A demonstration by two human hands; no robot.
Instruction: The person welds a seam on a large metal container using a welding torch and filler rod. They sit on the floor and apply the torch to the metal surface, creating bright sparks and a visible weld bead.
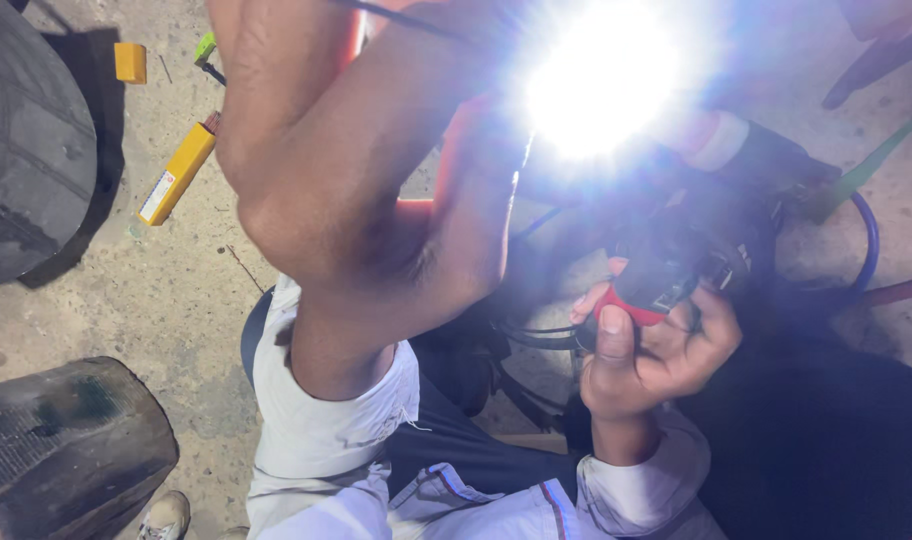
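Concrete floor (176, 290) all round, tyres (26, 140) crowding the left edge. Left hand (376, 200) raised near the glaring lamp (601, 80), grip unclear. Right hand (656, 350) pinches a red-and-black part (646, 290). Yellow box (176, 175) lies well apart.

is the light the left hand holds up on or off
On. The light by the left hand throws a white glare that washes out the top of the view.

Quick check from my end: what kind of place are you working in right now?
Likely a vehicle repair workshop or garage floor. A worn tyre lies on the rough concrete floor, yellow tools are scattered on it, and the right hand holds a red and black part amid black cables.
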